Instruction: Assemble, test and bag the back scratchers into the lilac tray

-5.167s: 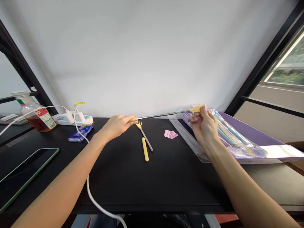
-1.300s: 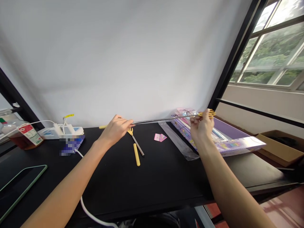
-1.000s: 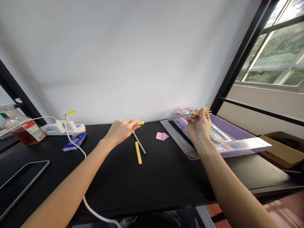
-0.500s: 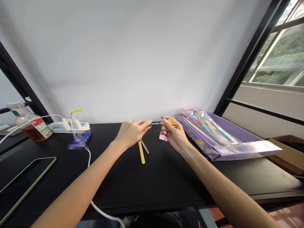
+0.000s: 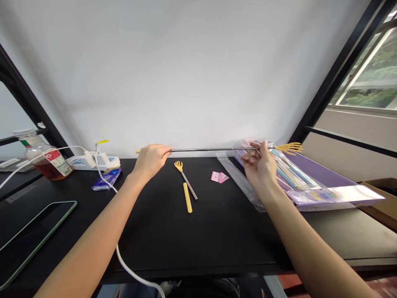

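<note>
Extended back scratcher (image 5: 217,149) level above the far edge of the black desk (image 5: 198,231), spanning both hands. Left hand (image 5: 151,160) curled around the shaft (image 5: 192,149) beside the yellow handle (image 5: 138,151); right hand (image 5: 259,167) pinching just below the yellow claw (image 5: 288,148), the wide grip steadying the long reach.

Bright daylight from window (image 5: 366,89), soft shadows on wall (image 5: 173,74), edges bowed.

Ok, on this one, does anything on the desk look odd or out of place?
Yes: on the black desk, a yellow handle lies loose beside a claw-headed metal back scratcher, apparently detached, unlike the complete back scratcher held by the left hand and right hand.
</note>
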The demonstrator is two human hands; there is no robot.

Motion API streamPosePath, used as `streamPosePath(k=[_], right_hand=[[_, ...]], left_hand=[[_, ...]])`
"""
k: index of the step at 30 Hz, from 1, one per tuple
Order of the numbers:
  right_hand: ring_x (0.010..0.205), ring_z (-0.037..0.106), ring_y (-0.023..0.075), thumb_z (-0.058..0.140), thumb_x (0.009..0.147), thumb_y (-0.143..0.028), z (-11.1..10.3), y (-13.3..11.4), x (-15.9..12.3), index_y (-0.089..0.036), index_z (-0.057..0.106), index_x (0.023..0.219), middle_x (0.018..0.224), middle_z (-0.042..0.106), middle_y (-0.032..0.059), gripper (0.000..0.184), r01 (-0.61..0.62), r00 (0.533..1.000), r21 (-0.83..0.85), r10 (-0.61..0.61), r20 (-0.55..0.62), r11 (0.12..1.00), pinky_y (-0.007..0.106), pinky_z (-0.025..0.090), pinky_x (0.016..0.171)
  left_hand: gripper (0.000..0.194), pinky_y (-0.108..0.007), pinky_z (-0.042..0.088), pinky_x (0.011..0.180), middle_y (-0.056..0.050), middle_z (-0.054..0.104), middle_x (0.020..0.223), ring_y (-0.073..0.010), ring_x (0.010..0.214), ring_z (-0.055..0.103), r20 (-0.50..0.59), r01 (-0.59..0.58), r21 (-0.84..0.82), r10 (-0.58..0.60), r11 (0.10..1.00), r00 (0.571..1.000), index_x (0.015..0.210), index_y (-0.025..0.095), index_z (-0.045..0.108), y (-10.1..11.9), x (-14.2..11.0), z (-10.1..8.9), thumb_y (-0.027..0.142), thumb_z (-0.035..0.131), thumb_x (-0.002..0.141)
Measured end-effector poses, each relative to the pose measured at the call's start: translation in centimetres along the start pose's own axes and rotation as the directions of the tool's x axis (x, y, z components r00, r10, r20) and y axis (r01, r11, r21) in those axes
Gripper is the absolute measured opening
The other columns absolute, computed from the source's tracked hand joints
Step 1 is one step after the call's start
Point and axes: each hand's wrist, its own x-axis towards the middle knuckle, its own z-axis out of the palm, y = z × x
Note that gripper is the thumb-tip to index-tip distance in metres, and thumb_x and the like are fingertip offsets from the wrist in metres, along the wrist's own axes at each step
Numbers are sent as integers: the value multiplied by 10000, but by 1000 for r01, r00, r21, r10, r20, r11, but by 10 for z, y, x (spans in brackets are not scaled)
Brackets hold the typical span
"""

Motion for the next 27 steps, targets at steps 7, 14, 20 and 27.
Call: streamPosePath(k=[7, 14, 20, 27], right_hand=[[378, 248, 13, 598, 984, -268, 1, -15, 6, -166, 517, 680, 561, 431, -91, 331, 95, 982, 78, -81, -172, 992, 128, 357, 410], [417, 354, 41, 564, 986, -454, 6, 1, -8, -154, 606, 711, 500, 416, -74, 409, 7, 1000, 31, -6, -12, 999, 167, 440, 495], [389, 252, 34, 649, 932, -461, -3, -21, 2, -175, 545, 667, 504, 331, -97, 404, 150, 987, 12, -149, -53, 989, 172, 376, 411], [404, 256, 48, 589, 980, -422, -18, -38, 14, -184, 552, 670, 478, 305, -95, 393, 196, 978, 8, -195, -73, 981, 173, 383, 412]], left_hand=[[216, -331, 449, 568, -69, 783, 819, -263, 692, 706, 96, 142, 107, -152, 984, 984, 932, 264, 805, -3, 0, 13, 291, 592, 913], [283, -376, 474, 855, -68, 774, 902, -236, 876, 706, -5, -181, 28, 182, 983, 983, 1192, 196, 706, 36, 3, 18, 224, 516, 984], [284, -337, 433, 758, -59, 736, 806, -219, 811, 673, 3, -229, 58, 229, 972, 973, 1029, 186, 712, 53, 6, 21, 90, 449, 981], [278, -352, 430, 705, -64, 700, 684, -244, 677, 644, 105, -63, 128, 50, 990, 993, 818, 187, 708, 28, 7, 25, 129, 472, 955]])
